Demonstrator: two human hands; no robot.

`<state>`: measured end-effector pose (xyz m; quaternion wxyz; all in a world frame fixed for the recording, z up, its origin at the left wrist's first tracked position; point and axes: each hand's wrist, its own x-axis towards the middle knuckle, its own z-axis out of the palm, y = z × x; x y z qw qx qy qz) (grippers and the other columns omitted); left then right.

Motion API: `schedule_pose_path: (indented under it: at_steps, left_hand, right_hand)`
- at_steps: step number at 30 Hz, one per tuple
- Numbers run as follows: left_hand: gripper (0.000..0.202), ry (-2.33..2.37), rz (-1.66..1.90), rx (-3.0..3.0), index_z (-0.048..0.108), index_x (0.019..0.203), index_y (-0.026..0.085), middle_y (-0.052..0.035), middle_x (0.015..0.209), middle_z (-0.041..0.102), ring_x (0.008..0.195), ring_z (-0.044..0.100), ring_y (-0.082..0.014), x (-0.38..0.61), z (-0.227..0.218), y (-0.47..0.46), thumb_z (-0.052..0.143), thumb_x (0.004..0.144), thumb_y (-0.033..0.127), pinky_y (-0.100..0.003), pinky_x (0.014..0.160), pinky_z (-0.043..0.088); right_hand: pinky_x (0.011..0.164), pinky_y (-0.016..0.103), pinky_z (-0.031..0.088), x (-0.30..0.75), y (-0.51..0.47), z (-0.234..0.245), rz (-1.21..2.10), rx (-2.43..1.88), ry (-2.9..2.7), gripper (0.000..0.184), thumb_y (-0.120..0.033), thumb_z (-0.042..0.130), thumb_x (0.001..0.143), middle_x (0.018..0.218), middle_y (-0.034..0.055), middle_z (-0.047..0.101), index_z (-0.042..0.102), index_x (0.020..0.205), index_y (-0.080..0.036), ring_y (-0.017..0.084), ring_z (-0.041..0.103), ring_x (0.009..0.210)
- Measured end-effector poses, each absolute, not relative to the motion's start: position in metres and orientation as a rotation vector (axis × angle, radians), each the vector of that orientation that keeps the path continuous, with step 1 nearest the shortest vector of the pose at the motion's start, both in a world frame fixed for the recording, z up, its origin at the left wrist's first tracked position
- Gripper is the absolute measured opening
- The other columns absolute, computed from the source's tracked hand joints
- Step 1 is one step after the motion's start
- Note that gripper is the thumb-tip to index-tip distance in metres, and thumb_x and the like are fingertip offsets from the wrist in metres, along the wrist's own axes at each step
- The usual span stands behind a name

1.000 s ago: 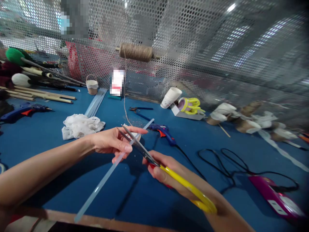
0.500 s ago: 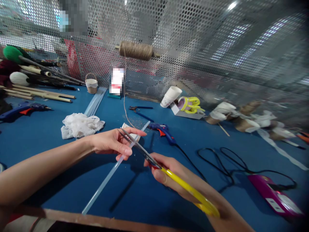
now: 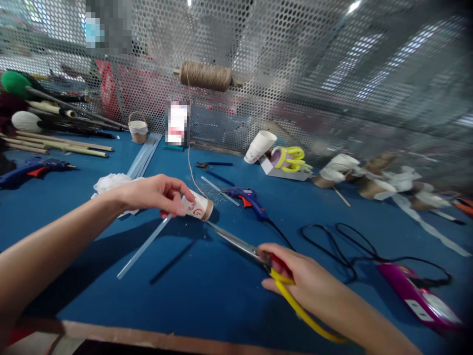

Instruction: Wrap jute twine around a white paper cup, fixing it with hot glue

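Observation:
Between the thumb and fingers of my left hand [image 3: 162, 196] is one end of a translucent glue stick [image 3: 144, 246], slanting down toward the front edge. Just beyond those fingers lies a white printed paper cup [image 3: 199, 206] with a brown band; whether the hand touches it I cannot tell. My right hand [image 3: 291, 271] grips yellow-handled scissors [image 3: 240, 242], their blades together and pointing left toward the cup. A cut piece of glue stick [image 3: 219, 191] rests on the blue table, beside the tip of a blue glue gun [image 3: 247, 198].
Pliers [image 3: 214, 170] and a white plastic bag [image 3: 113, 183] lie on the table. A purple power strip [image 3: 417, 296] with a black cord is at the right. Behind stands a perforated metal screen with a twine spool [image 3: 205, 76]. Another glue gun [image 3: 35, 170] is at the left.
The glue stick has been cut in two; its far piece now lies by the glue gun. My left hand moved left with the rest. The scissors drew back to the right and closed.

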<state>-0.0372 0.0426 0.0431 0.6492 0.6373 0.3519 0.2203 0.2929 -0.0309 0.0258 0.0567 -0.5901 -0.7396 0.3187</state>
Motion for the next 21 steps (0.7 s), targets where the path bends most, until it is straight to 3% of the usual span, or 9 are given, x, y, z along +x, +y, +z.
schedule_pose_path:
  at_steps: [2, 5, 9, 12, 14, 16, 17, 21]
  left_hand:
    - [0.017, 0.919, 0.629, 1.480, 0.063, 0.083, 0.014, 0.0042, 0.055, 0.057, 0.045, 0.048, -0.0051, -0.040, 0.049, 0.052, 0.072, 0.071, 0.022, -0.017, 0.044, 0.036]
    - [0.009, 1.049, 0.815, 1.511, 0.060, 0.076, 0.014, 0.0038, 0.053, 0.054, 0.043, 0.047, -0.0051, -0.037, 0.056, 0.073, 0.066, 0.078, 0.021, -0.017, 0.041, 0.031]
    - [0.007, 1.344, 0.868, 1.726, 0.062, 0.081, 0.013, 0.0051, 0.043, 0.049, 0.038, 0.045, -0.0064, -0.031, 0.064, 0.115, 0.061, 0.082, 0.020, -0.020, 0.043, 0.030]
    - [0.015, 1.728, 0.719, 2.014, 0.067, 0.089, 0.010, 0.0062, 0.045, 0.050, 0.047, 0.051, -0.0066, -0.036, 0.070, 0.149, 0.059, 0.084, 0.022, -0.018, 0.054, 0.039]
    - [0.024, 1.846, 0.722, 2.061, 0.065, 0.101, 0.010, 0.0048, 0.060, 0.057, 0.069, 0.059, -0.0098, -0.045, 0.075, 0.169, 0.053, 0.088, 0.026, -0.020, 0.071, 0.044]
    - [0.028, 2.007, 0.708, 2.053, 0.059, 0.110, 0.010, -0.0030, 0.093, 0.063, 0.091, 0.060, -0.0190, -0.055, 0.076, 0.184, 0.051, 0.091, 0.029, -0.032, 0.081, 0.049]
    - [0.030, 2.058, 0.669, 2.048, 0.057, 0.113, 0.013, -0.0072, 0.112, 0.060, 0.096, 0.061, -0.0230, -0.059, 0.075, 0.189, 0.055, 0.089, 0.032, -0.040, 0.081, 0.052]
    - [0.031, 2.198, 0.469, 2.044, 0.055, 0.117, 0.014, -0.0084, 0.117, 0.058, 0.100, 0.060, -0.0233, -0.071, 0.055, 0.192, 0.053, 0.090, 0.031, -0.042, 0.083, 0.052]
  right_hand:
    - [0.067, 0.033, 0.047, 0.308, -0.032, 0.023, 0.815, -1.810, -2.360, 0.029, -0.018, 0.066, 0.065, 0.081, 0.0039, 0.063, 0.066, 0.092, -0.027, 0.021, 0.059, 0.074]
    - [0.083, 0.042, 0.047, 0.318, -0.026, 0.029, 0.716, -1.883, -2.475, 0.036, -0.022, 0.062, 0.069, 0.101, 0.0100, 0.068, 0.067, 0.105, -0.025, 0.029, 0.063, 0.095]
    - [0.080, 0.038, 0.049, 0.309, 0.003, 0.045, 0.616, -2.008, -2.400, 0.041, -0.042, 0.049, 0.084, 0.100, 0.0115, 0.070, 0.063, 0.115, -0.018, 0.027, 0.065, 0.092]
    - [0.081, 0.037, 0.048, 0.299, 0.033, 0.043, 0.299, -2.133, -2.386, 0.042, -0.040, 0.046, 0.087, 0.104, 0.0160, 0.068, 0.063, 0.112, -0.011, 0.029, 0.064, 0.094]
    - [0.083, 0.037, 0.047, 0.296, 0.051, 0.034, 0.175, -2.164, -2.431, 0.046, -0.039, 0.046, 0.088, 0.108, 0.0200, 0.066, 0.062, 0.114, -0.006, 0.030, 0.063, 0.097]
    - [0.083, 0.037, 0.047, 0.297, 0.064, 0.023, 0.156, -2.163, -2.456, 0.046, -0.038, 0.047, 0.088, 0.108, 0.0220, 0.065, 0.061, 0.113, -0.002, 0.031, 0.063, 0.098]
    - [0.083, 0.037, 0.047, 0.297, 0.069, 0.019, 0.162, -2.159, -2.460, 0.046, -0.037, 0.048, 0.087, 0.107, 0.0223, 0.065, 0.062, 0.112, -0.002, 0.031, 0.063, 0.098]
    - [0.080, 0.035, 0.048, 0.295, 0.073, 0.015, 0.154, -2.143, -2.451, 0.042, -0.038, 0.050, 0.086, 0.103, 0.0198, 0.067, 0.063, 0.110, -0.005, 0.030, 0.064, 0.095]
